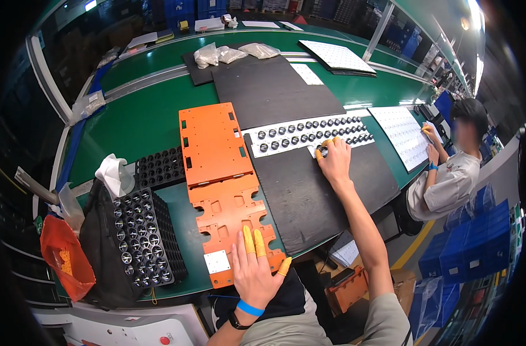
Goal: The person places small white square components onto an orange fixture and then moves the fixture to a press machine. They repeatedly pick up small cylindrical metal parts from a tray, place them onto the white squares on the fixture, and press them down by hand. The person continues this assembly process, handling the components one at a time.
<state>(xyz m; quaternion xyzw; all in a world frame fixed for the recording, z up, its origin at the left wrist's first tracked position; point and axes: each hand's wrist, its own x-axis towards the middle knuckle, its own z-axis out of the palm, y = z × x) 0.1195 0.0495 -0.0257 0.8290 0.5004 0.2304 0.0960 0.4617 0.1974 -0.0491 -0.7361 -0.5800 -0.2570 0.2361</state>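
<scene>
My left hand (255,274) lies flat with fingers stretched on an orange slotted fixture plate (231,216); yellow finger cots cover its thumb and two fingers. Beside it, a small white square plate (217,262) sits on the fixture's near left corner. Reaching forward, my right hand (335,161) pinches a small white square plate with a black round part (319,151), partly hidden by the fingers. This lies at the near edge of a white strip (257,136) bearing rows of black round parts (294,140), on a black mat (309,202).
Stacked black trays (139,233) of round parts stand left, near an orange bag (67,259). Beyond the fixture lies another black mat (274,92) with plastic bags (228,55). At right, a co-worker (456,167) handles parts at a white panel (398,135).
</scene>
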